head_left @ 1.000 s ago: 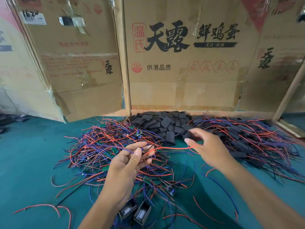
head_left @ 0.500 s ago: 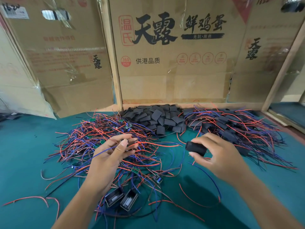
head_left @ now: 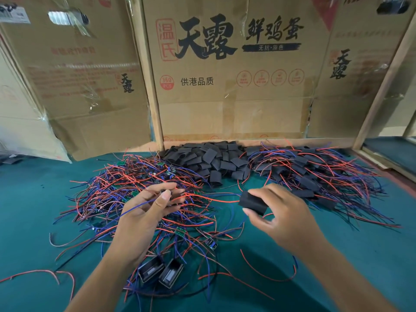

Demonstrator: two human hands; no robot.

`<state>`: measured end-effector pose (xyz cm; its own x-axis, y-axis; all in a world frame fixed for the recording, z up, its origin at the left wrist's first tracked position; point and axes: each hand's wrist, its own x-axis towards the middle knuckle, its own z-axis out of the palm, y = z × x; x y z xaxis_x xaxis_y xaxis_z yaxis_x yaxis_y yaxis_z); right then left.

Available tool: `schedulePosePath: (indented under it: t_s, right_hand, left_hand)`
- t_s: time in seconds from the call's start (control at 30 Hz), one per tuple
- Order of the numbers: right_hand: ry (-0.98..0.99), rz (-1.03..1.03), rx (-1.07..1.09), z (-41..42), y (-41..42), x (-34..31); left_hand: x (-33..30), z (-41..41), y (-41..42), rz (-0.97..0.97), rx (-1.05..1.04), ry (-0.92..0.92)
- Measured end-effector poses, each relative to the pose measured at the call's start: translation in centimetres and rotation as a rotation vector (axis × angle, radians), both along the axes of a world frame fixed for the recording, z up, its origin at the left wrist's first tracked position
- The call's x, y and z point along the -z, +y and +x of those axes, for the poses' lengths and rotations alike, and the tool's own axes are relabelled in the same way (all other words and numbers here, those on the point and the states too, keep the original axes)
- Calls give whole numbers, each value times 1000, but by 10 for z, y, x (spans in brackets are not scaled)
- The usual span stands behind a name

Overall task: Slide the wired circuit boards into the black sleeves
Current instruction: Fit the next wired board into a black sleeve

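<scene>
**One sleeve in hand, wires pinched, the two not yet joined**

The right hand pinches a short flat black soft sleeve between thumb and fingers, its open mouth turned toward the other hand. The left hand has its fingers curled around thin red and blue wires; one red wire runs from it toward the mouth of the sleeve. The small board at the end of these wires is hidden inside the fingers, so I cannot tell how it lies.

The sleeve looks light and easy to crush — I think it is better to hold it at the edges, so that the mouth remains open. The wires are limp and will not push anything, so the board itself should be held, near its wire end.

Just under and behind the left hand lies the tangled heap of wired green circuit boards. Beyond the right hand, by the printed cardboard boxes, sits the pile of empty black sleeves, and further right a heap of already sleeved boards, all on the green cloth table.
</scene>
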<state>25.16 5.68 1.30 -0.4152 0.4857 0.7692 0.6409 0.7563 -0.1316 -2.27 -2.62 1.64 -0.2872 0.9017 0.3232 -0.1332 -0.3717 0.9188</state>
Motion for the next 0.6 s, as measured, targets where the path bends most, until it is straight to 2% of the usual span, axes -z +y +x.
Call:
schedulePosePath:
  t_s: [0.27,0.6]
  right_hand:
    - [-107,-53,-70,13,9,-8]
    - [-211,-13,-162,16,11,-15]
  left_hand:
    - [0,-4,-1,-20,2,58]
    - [2,-2,0,-36,12,110]
